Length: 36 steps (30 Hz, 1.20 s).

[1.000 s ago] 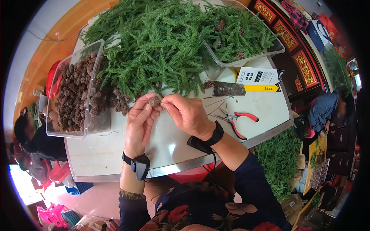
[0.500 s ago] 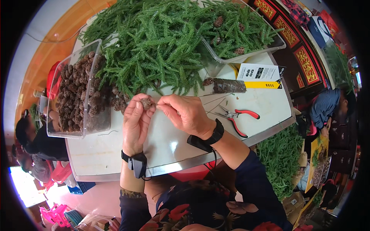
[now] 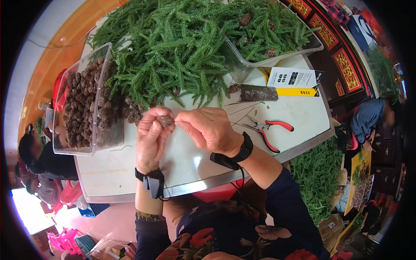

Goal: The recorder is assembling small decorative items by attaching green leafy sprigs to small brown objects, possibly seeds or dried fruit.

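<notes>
Between the fingers and thumb of my left hand [image 3: 151, 138] is a small brown pine cone [image 3: 164, 121], held above the white table. My right hand [image 3: 208, 130] is closed in a pinch right beside it, on a thin wire [image 3: 175, 122] that comes from the cone. A short end of wire also sticks out to the left of the left fingers. Red-handled pliers [image 3: 265, 130] lie with jaws apart to the right of my right hand. Several thin wires [image 3: 242, 113] lie on the table just beyond that hand.
A clear plastic bin [image 3: 96, 130] full of pine cones stands at left. Green artificial branches [image 3: 173, 47] heap across the far side. Another clear bin [image 3: 277, 60] holds branches and cones. Near it lie a dark bundle [image 3: 258, 92] and a yellow-white card [image 3: 292, 80]. People sit farther off.
Both hands stay together at the pine cone, with only a slight shift. The right fingers keep their pinch beside it. The whole view has tilted a little.
</notes>
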Motion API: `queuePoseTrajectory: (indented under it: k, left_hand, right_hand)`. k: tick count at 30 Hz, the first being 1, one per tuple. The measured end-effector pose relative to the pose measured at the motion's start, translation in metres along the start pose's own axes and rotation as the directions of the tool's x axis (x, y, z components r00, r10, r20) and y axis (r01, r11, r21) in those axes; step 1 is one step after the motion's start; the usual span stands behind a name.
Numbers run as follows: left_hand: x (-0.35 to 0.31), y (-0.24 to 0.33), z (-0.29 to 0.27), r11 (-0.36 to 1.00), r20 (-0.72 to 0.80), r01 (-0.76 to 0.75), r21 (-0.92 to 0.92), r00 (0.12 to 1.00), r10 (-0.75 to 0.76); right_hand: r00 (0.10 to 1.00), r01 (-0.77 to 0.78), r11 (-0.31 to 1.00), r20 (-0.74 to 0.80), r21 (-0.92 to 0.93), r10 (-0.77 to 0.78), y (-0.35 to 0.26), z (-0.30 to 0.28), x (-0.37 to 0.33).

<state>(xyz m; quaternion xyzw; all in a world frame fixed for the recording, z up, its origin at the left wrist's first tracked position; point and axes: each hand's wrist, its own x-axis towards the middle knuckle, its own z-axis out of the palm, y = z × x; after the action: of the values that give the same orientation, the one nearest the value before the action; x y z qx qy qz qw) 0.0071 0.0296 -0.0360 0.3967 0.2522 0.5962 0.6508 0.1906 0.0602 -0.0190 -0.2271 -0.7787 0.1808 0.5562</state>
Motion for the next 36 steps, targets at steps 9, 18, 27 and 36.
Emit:
queuePoseTrajectory:
  k: [9, 18, 27, 36]
  left_hand:
    - [0.002, -0.011, 0.002, 0.999, -0.049, -0.029, -0.037, 0.998, 0.027]
    - [0.002, -0.013, 0.007, 0.998, -0.028, -0.033, -0.046, 0.999, 0.032]
    - [-0.001, -0.009, 0.010, 0.999, -0.047, -0.022, -0.038, 0.999, 0.020]
    - [-0.003, -0.006, 0.015, 1.000, 0.058, 0.015, 0.000, 0.998, -0.015]
  right_hand:
    - [1.000, -0.020, 1.000, -0.006, 0.013, 0.020, 0.006, -0.001, -0.003]
    - [0.996, -0.086, 0.994, 0.001, 0.061, 0.086, 0.007, -0.002, -0.005]
    - [0.991, -0.130, 0.986, 0.023, 0.103, 0.129, 0.005, -0.001, -0.006]
    - [0.989, -0.133, 0.985, 0.082, 0.106, 0.124, 0.002, -0.014, -0.001]
